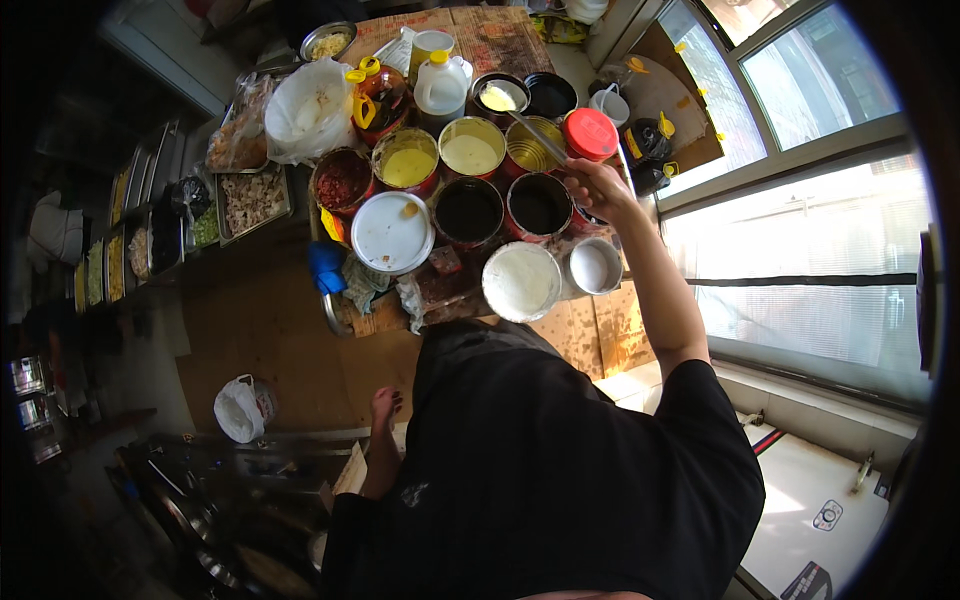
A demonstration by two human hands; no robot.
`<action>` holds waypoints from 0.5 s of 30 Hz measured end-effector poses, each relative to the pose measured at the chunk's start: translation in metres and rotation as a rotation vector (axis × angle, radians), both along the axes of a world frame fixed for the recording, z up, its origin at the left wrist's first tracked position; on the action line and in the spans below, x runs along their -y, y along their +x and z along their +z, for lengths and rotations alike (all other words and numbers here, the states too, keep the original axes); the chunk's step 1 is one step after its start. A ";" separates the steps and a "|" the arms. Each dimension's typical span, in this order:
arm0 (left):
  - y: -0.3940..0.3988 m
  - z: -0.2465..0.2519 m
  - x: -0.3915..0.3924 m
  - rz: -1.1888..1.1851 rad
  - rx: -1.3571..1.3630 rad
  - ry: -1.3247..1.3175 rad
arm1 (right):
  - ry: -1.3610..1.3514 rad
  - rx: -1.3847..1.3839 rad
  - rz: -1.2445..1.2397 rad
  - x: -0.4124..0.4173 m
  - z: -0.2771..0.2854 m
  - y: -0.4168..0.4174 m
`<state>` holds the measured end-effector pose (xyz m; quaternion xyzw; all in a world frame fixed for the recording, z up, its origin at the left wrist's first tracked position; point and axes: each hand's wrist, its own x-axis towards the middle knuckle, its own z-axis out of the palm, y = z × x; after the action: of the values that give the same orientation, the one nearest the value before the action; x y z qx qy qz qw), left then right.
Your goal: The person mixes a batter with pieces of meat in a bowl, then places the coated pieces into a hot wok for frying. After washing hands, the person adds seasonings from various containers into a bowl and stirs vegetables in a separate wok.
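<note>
My right hand (598,187) is closed around the long metal handle of a ladle (541,139). The handle slants across an open tin with a ribbed inside (529,156). Its far end reaches a dark-rimmed round container (501,91), where pale yellow stuff shows; the ladle's bowl is hard to make out there. A red-lidded tub (590,135) stands just beyond the hand. Nearer to me are two tins with dark contents (469,210). My left hand (386,403) hangs low beside my body, seemingly with nothing in it, fingers loosely bent and apart.
A bowl of white powder (522,281) and a smaller metal pot (595,266) stand at the table's near edge. Tins of pale yellow contents (406,166), a white lid (392,232) and a plastic jug (441,86) crowd the table. Windows (795,225) line the right; food trays (253,201) stand left.
</note>
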<state>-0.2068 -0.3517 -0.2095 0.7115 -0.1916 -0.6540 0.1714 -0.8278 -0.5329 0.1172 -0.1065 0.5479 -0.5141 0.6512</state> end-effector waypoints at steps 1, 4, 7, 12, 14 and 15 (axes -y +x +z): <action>-0.003 0.003 0.001 0.002 -0.012 0.001 | -0.009 0.075 -0.004 0.006 -0.006 -0.004; 0.003 0.007 -0.004 0.001 -0.032 0.008 | -0.013 0.289 -0.034 0.020 -0.019 -0.015; 0.005 0.007 -0.013 0.013 0.014 0.014 | 0.009 0.430 -0.068 0.031 -0.023 -0.023; -0.022 0.044 -0.030 -0.196 0.123 -0.118 | 0.004 0.625 -0.003 0.045 -0.032 -0.042; -0.006 0.027 -0.046 -0.365 0.110 -0.256 | 0.001 0.660 0.008 0.044 -0.034 -0.043; -0.010 0.028 -0.046 -0.386 0.095 -0.277 | -0.004 0.667 0.019 0.046 -0.032 -0.043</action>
<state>-0.2172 -0.3053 -0.1817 0.6615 -0.4197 -0.6078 0.1298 -0.8706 -0.5786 0.0849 0.0614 0.3027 -0.5156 0.7992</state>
